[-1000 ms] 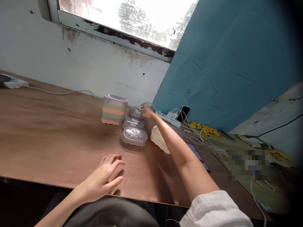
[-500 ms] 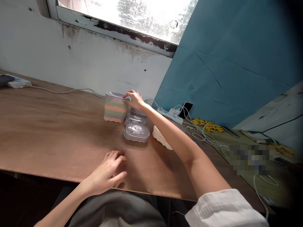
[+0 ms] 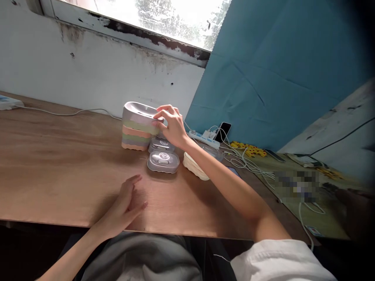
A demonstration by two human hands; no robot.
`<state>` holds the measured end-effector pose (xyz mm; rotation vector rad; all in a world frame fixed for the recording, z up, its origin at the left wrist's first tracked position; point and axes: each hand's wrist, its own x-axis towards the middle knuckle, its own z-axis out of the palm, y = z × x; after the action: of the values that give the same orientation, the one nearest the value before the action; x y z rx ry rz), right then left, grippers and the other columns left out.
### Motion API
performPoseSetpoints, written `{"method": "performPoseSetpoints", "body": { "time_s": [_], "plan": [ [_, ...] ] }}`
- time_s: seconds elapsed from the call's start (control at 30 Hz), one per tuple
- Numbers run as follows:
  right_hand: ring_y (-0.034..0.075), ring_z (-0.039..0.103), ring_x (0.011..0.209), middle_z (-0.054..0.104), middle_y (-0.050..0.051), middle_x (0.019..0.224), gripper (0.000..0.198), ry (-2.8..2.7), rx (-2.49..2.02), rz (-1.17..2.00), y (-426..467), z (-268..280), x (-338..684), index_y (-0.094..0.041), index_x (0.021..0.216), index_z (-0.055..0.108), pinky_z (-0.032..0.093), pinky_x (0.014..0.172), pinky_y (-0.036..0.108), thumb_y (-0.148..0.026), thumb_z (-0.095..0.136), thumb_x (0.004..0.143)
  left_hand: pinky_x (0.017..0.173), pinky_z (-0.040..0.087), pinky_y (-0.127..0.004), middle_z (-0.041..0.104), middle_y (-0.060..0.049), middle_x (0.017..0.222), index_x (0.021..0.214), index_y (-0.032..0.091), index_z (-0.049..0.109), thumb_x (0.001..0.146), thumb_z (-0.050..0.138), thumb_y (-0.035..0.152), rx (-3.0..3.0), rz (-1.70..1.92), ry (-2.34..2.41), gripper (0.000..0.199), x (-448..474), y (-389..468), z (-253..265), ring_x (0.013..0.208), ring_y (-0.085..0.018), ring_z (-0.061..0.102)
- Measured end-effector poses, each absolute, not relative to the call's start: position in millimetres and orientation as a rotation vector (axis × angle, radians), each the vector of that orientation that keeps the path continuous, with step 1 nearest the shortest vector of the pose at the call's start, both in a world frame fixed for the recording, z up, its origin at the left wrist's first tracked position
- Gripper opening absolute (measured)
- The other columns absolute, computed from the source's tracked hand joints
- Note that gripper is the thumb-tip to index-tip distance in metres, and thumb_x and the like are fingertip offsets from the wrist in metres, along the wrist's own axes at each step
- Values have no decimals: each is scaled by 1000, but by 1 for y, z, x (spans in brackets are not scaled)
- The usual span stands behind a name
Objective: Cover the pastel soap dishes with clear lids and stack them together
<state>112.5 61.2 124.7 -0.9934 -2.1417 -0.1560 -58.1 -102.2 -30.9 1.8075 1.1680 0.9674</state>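
A stack of oval, wavy-edged soap boxes (image 3: 135, 142) in orange, purple and green stands near the wall. My right hand (image 3: 172, 127) pinches the right end of the lilac soap box (image 3: 133, 113) at the top, thumb in front and fingers over the rim. A light green box (image 3: 137, 125) sits directly beneath the lilac one, and both jut out to the right over the lower stack. Under my right hand are clear oval lids (image 3: 163, 162) with round emblems, partly hidden. Resting low over the table near its front edge, my left hand (image 3: 124, 205) is open and holds nothing.
A cream wavy-edged piece (image 3: 195, 168) lies beside my right forearm. Farther right are a white power strip (image 3: 203, 139), a phone (image 3: 223, 132), tangled white cables (image 3: 244, 164) and yellow patterned cloth (image 3: 249, 148). The wooden table (image 3: 58, 164) meets a stained wall.
My right hand has shifted the lilac and light green boxes up and rightward off the lower stack. My left hand has turned and drawn slightly left. The view has moved a little.
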Motion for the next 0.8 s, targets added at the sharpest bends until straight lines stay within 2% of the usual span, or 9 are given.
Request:
{"method": "performPoseSetpoints", "body": {
  "time_s": [0.13, 0.23, 0.3, 0.37, 0.47, 0.57, 0.7, 0.8],
  "plan": [
    [28, 43, 123, 58, 4, 118, 9, -2161, -938, -96, -25, 91, 160, -27, 86, 64, 34, 102, 53, -21, 58, 85, 114, 24, -51, 15, -10, 151, 142, 33, 10, 86, 58, 45, 1620, 1131, 1181, 75, -58, -99, -38, 142, -29, 18],
    [32, 43, 125, 61, 5, 112, 12, -2246, -992, -106, -84, 51, 184, -33, 88, 65, 34, 101, 59, -23, 61, 82, 114, 23, -53, 13, -12, 153, 145, 32, 3, 82, 65, 42, 1716, 1136, 1140, 89, -58, -97, -40, 143, -30, 13],
    [32, 45, 125, 63, 4, 110, 21, -2315, -1029, -129, -111, 28, 191, -36, 93, 64, 31, 103, 62, -19, 60, 80, 114, 21, -52, 16, -12, 153, 145, 32, 4, 82, 66, 39, 1808, 1081, 1077, 89, -58, -97, -39, 143, -30, 16],
    [31, 46, 124, 63, 4, 109, 27, -2335, -1044, -113, -126, 13, 193, -36, 97, 63, 30, 104, 63, -16, 58, 81, 113, 26, -49, 20, -12, 152, 145, 32, 9, 81, 66, 35, 1863, 994, 1020, 86, -59, -98, -38, 141, -29, 23],
    [30, 48, 124, 64, 5, 108, 29, -2313, -1025, -67, -132, 4, 192, -34, 101, 62, 31, 104, 63, -14, 57, 81, 109, 34, -47, 29, -11, 147, 143, 31, 18, 78, 67, 29, 1924, 900, 1058, 82, -58, -99, -36, 134, -30, 34],
    [31, 48, 123, 64, 5, 108, 29, -2287, -1025, 3, -127, 4, 191, -34, 101, 62, 32, 104, 62, -14, 57, 81, 107, 35, -49, 36, -11, 141, 142, 28, 23, 78, 66, 30, 1911, 908, 1127, 78, -57, -99, -37, 128, -32, 41],
    [30, 48, 124, 61, 7, 110, 25, -2231, -1011, 185, -122, 5, 191, -33, 99, 61, 42, 99, 57, -15, 56, 82, 108, 33, -52, 38, -11, 140, 142, 27, 24, 78, 66, 33, 1858, 952, 1144, 77, -55, -99, -36, 128, -33, 40],
    [30, 44, 129, 53, 8, 125, 27, -2153, -1009, 300, -124, 2, 192, -33, 109, 57, 45, 99, 53, -20, 56, 85, 103, 42, -47, 44, -11, 138, 141, 27, 25, 78, 68, 34, 1767, 954, 1079, 77, -53, -100, -31, 124, -31, 46]
  ]
}}
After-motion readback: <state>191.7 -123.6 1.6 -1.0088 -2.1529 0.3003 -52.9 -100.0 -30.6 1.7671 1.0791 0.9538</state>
